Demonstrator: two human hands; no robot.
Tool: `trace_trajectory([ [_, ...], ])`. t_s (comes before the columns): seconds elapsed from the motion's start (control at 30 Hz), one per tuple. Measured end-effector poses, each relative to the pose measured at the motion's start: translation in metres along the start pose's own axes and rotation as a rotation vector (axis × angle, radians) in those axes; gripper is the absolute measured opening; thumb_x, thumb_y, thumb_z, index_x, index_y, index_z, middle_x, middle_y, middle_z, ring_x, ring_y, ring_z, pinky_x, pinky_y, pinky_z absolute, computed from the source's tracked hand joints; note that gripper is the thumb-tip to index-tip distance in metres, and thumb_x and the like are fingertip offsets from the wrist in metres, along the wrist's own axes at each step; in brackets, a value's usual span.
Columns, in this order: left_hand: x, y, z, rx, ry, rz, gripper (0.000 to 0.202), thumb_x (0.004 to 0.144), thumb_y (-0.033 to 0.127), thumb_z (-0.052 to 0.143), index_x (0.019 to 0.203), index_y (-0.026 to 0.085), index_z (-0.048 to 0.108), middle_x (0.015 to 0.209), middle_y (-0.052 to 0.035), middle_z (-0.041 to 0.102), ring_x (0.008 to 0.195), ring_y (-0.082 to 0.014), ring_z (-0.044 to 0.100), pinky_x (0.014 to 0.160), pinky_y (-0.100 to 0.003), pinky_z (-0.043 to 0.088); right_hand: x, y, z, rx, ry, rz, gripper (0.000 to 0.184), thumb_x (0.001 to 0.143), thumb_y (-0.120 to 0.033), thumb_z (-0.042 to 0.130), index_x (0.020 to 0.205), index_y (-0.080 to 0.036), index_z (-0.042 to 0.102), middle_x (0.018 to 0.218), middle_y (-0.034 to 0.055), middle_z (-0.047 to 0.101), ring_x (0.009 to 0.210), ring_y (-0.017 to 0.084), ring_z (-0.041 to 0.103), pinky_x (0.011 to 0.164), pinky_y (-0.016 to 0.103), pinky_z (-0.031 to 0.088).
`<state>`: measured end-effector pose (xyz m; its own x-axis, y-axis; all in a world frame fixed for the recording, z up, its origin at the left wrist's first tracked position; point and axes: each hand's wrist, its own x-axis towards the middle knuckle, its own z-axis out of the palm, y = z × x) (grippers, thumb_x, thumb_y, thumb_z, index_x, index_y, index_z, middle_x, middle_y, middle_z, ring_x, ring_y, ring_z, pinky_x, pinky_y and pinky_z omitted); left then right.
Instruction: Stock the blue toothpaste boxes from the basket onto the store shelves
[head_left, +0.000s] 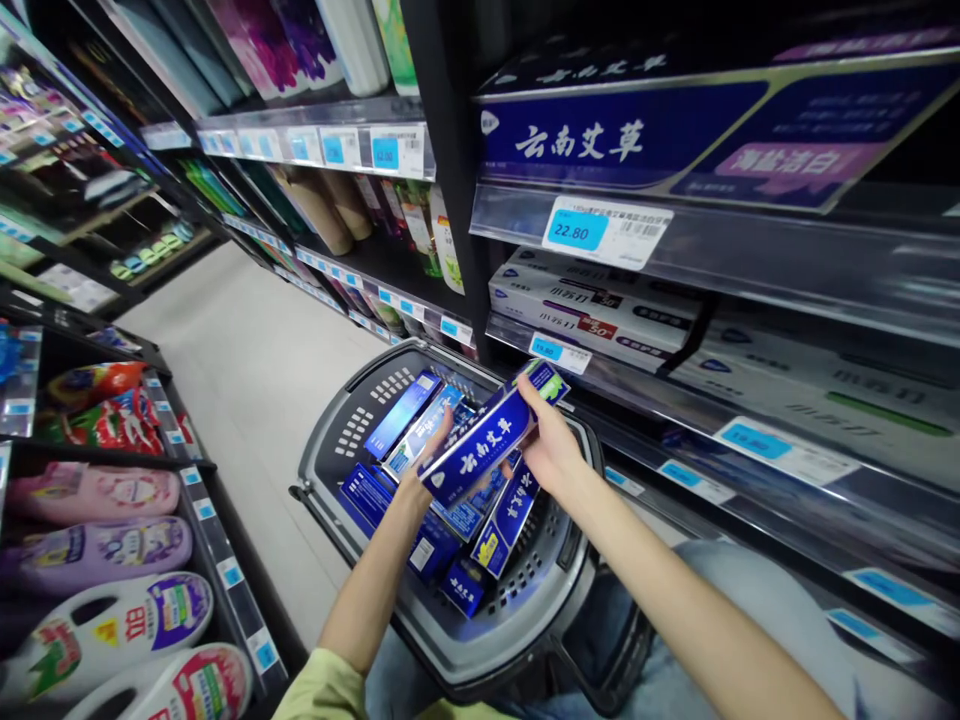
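Together, left hand (426,458) and right hand (553,440) gripping opposite ends, one long dark-blue cardboard box (480,446), above a grey plastic basket (517,625), blue cartons (402,412) inside.

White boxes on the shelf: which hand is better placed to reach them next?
Probably the right hand: it is nearer the white boxes; the left hand is farther off. Both hold the blue box, though.

A plain, pale yellow-green sleeve (322,688) ends in a loose edge above the bare left forearm (367,600); a strip of similar cloth (459,711) shows low down, perhaps the same top. The trousers (720,590) are faded blue. Left hand (433,458), right hand (553,440) and right forearm (637,555) are bare too
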<state>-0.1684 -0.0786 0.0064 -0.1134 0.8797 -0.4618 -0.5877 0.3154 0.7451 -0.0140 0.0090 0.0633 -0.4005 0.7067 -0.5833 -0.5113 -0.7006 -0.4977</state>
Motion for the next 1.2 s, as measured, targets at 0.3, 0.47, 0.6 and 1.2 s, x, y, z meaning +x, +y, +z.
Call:
trace_trajectory([
  [0.3,0.004,0.027,0.007,-0.227,0.049,0.234,0.064,0.090,0.071,0.039,0.061,0.018,0.059,0.051,-0.0040,0.051,0.046,-0.0126,0.043,0.050,-0.028,0.041,0.013,0.003,-0.005,0.185,-0.014,-0.083,0.029,0.068,-0.032,0.087,0.084,-0.022,0.064,0.081,-0.0035,0.073,0.078,0.013,0.070,0.079,0.027,0.062],
  [0.47,0.004,0.023,0.008,-0.276,0.066,0.263,0.067,0.089,0.075,0.037,0.062,0.018,0.061,0.050,-0.0030,0.048,0.051,-0.0140,0.048,0.054,-0.028,0.044,0.014,0.006,-0.008,0.169,-0.036,-0.079,0.029,0.071,-0.034,0.085,0.089,-0.024,0.064,0.087,-0.0055,0.074,0.078,0.012,0.070,0.078,0.026,0.061],
  [0.6,0.004,0.021,0.011,-0.263,0.077,0.292,0.068,0.092,0.072,0.034,0.067,0.017,0.064,0.051,-0.0036,0.054,0.048,-0.0137,0.050,0.054,-0.028,0.045,0.012,0.007,-0.008,0.179,-0.034,-0.083,0.032,0.071,-0.037,0.085,0.093,-0.023,0.066,0.089,-0.0043,0.074,0.077,0.012,0.069,0.078,0.027,0.061],
  [1.2,0.006,0.011,0.003,0.035,-0.315,-0.265,0.039,0.076,0.049,0.067,0.093,0.014,0.068,0.080,-0.0126,0.071,0.057,-0.0236,0.067,0.038,-0.027,0.048,0.013,0.010,-0.007,0.283,-0.052,-0.095,0.009,0.076,-0.023,0.065,0.080,-0.018,0.058,0.071,-0.0028,0.065,0.064,0.011,0.063,0.062,0.022,0.057],
])
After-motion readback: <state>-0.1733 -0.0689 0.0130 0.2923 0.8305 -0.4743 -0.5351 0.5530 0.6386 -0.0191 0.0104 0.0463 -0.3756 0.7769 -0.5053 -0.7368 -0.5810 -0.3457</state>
